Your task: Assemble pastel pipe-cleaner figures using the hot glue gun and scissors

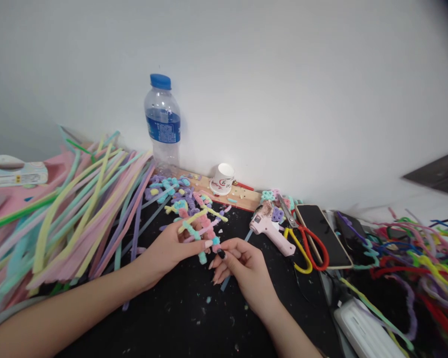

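My left hand [177, 244] is closed around a small craft piece made of pastel pipe cleaners [206, 226], in pink, mint, yellow and lilac. My right hand [239, 266] pinches the near end of the same piece between thumb and forefinger. The fingertips of both hands almost meet there. Just beyond the hands lies a heap of twisted pipe cleaner shapes [182, 194], mostly purple and turquoise. A pink glue gun [272, 233] rests to the right of my right hand, beside scissors [313, 246] with red and yellow handles.
Long pastel pipe cleaners [93, 214] cover the left side. A plastic bottle [163, 124] and a paper cup [222, 179] stand along the wall. At right are a phone [324, 236], a white power strip [368, 330] and tangled bright pipe cleaners [429, 263]. The mat [171, 318] is black.
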Demonstrator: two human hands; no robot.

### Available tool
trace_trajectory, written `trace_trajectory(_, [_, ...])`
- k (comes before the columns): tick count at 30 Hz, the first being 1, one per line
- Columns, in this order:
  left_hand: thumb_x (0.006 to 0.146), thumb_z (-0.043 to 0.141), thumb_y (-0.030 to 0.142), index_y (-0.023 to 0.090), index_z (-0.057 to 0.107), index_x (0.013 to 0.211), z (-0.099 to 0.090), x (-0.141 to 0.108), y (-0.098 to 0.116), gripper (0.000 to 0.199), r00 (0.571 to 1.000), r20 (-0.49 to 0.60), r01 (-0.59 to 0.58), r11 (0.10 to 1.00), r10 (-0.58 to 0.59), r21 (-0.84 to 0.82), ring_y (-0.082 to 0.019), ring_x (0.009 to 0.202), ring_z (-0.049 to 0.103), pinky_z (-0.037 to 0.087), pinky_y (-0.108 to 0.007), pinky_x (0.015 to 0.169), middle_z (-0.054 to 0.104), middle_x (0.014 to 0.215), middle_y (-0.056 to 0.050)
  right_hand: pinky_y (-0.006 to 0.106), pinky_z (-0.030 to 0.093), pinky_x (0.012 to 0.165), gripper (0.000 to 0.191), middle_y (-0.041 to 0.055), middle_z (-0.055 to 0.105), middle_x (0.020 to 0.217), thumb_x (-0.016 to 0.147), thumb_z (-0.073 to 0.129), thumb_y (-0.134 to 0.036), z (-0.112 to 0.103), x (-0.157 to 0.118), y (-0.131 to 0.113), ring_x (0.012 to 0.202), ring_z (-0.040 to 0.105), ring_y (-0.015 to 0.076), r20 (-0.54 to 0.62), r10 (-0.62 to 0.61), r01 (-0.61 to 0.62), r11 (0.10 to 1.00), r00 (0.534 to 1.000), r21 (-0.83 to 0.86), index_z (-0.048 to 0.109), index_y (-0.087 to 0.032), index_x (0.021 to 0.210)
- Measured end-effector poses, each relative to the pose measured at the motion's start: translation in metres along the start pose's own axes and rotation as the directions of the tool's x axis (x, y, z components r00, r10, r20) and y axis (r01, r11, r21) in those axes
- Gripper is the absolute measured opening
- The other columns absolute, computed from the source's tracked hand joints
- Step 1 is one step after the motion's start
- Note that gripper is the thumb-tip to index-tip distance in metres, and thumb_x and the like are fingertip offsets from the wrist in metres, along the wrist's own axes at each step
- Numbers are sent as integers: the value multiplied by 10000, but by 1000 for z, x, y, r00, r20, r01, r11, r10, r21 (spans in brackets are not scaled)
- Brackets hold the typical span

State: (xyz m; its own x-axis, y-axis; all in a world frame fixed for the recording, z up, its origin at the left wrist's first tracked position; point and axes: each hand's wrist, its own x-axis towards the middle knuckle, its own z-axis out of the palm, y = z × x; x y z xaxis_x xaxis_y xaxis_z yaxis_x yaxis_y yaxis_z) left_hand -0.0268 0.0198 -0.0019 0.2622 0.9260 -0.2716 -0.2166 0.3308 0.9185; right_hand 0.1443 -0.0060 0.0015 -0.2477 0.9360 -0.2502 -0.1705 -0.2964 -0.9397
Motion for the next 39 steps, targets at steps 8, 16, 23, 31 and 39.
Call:
trace_trajectory(8, [661, 733, 228, 208, 555, 904, 0, 0, -1, 302, 1000, -9, -2, 1000, 2, -9, -183, 926, 601, 454, -289, 820, 653, 901, 10, 190, 506, 447, 171, 11, 686, 618, 756, 640, -294, 0, -1, 0, 455, 638, 110, 5, 4, -4, 1000, 1000, -4, 584, -141, 807])
trace_trajectory(16, [674, 724, 219, 197, 548, 857, 1, 0, 0, 256, 1000, 7, -2, 1000, 2, -14, -170, 902, 596, 450, -282, 814, 644, 877, 9, 191, 508, 447, 186, 10, 683, 615, 754, 645, -305, 0, 1, -1, 453, 637, 110, 10, 1, -2, 1000, 1000, 10, 588, -137, 808])
trace_trajectory(23, [668, 730, 217, 207, 552, 857, 1, -1, 2, 260, 1000, 13, 1, 1000, -1, -13, -155, 877, 599, 451, -261, 797, 655, 852, 24, 193, 502, 443, 179, 18, 682, 617, 756, 647, -297, 0, -1, -2, 448, 632, 113, 2, 10, -10, 1000, 1000, 12, 585, -136, 801])
trace_trajectory(31, [665, 734, 221, 210, 563, 848, 1, -3, 2, 250, 1000, 2, -4, 1000, 4, 1, -150, 862, 596, 445, -255, 789, 654, 848, 27, 197, 499, 453, 180, 25, 687, 633, 760, 645, -309, 0, -1, -2, 459, 633, 116, 10, 8, -8, 1000, 1000, 18, 585, -144, 799])
trace_trajectory(39, [664, 726, 223, 208, 577, 871, 2, -2, 4, 255, 1000, 5, -12, 1000, 12, 27, -159, 847, 593, 447, -264, 786, 649, 842, 19, 202, 490, 449, 198, 16, 676, 624, 755, 648, -334, 0, -1, -2, 458, 624, 118, 10, 13, -13, 1000, 1000, 13, 581, -151, 785])
